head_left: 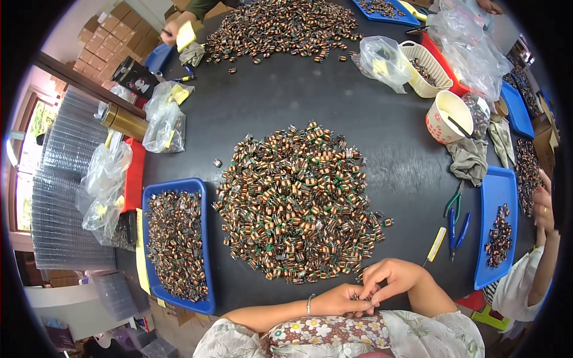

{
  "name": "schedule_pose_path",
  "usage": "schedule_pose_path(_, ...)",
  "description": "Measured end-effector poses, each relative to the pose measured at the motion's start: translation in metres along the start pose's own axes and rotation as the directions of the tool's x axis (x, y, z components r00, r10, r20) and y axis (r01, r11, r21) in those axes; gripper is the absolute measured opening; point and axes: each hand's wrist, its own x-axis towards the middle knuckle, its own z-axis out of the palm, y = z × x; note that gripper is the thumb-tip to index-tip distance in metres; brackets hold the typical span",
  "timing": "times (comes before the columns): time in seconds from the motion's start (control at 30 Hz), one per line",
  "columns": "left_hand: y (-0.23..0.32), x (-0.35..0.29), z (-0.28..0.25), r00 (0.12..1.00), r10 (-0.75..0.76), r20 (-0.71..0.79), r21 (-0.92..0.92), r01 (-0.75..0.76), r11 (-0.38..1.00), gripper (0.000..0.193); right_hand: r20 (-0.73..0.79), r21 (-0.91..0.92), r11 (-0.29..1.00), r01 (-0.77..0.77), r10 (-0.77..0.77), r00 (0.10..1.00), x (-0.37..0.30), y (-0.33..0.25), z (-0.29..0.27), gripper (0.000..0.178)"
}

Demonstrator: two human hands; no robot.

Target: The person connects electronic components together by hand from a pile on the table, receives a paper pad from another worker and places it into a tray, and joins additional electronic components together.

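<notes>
My left hand (339, 301), with a bangle at its wrist, is closed around a few small copper-wound coils (356, 297) at the table's near edge. Against it, my right hand (391, 279) pinches with thumb and forefinger at those same parts; its fingertips partly hide them. Just beyond both hands lies a large heap of copper coils (298, 203) with dark ends and bits of green. To the left, a blue tray (205, 238) is filled with similar coils. Another blue tray (492, 179) on the right holds a smaller cluster of them (498, 235).
Right of the heap lie a yellow-handled tool (436, 244), blue tweezers (463, 230) and green-handled pliers (454, 200). Behind them are a grey cloth (469, 160), a paper tub (439, 122) and a cream basket (427, 90). A co-worker's hand (543, 206) shows at right, another's (177, 28) at far left.
</notes>
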Motion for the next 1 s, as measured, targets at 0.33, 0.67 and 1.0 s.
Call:
schedule_pose_path(0.33,0.003,-0.004,0.007,0.997,0.076,0.010,0.022,-0.076,0.997,0.026,-0.018,0.018,0.999,0.041,-0.041,0.999,-0.003,0.003,0.001,0.020)
schedule_pose_path(0.67,0.004,-0.005,0.007,1.000,0.009,0.017,-0.113,-0.007,0.994,0.023,-0.036,0.078,0.997,0.012,-0.010,0.999,-0.001,0.004,-0.001,0.017)
schedule_pose_path(1.0,0.011,-0.005,0.003,0.989,0.114,0.096,0.026,-0.117,0.993,0.025,-0.072,0.324,0.946,-0.029,0.055,0.996,-0.003,0.013,-0.003,0.020)
